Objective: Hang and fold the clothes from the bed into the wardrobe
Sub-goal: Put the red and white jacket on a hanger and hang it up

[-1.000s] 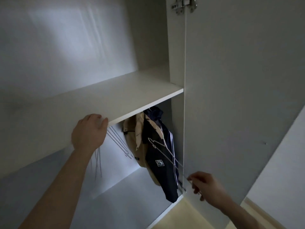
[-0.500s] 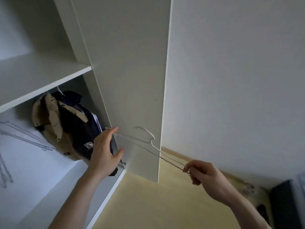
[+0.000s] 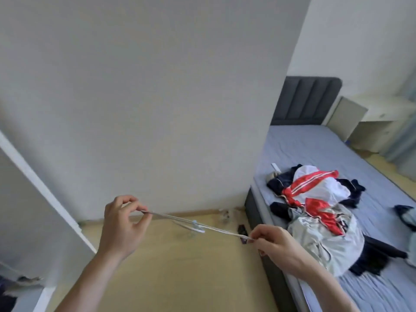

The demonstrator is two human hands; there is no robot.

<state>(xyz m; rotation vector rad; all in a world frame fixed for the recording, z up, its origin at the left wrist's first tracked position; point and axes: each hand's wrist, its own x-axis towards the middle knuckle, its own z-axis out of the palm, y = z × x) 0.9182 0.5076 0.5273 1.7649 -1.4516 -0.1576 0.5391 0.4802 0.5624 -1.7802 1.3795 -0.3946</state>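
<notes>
Holding a thin wire hanger (image 3: pixel 198 227) stretched between both hands, I have the left hand (image 3: pixel 122 224) pinching one end and the right hand (image 3: pixel 273 242) pinching the other, fingers (image 3: pixel 135 204) curled tight on the wire. It hangs over the floor, between wardrobe and bed (image 3: pixel 315 149). I judge it light, springy, easily bent, so I'd grip near the hook. The pile of clothes (image 3: pixel 319 212) lies on the bed, soft and slippery-looking; I'd take a garment by its shoulders.
</notes>
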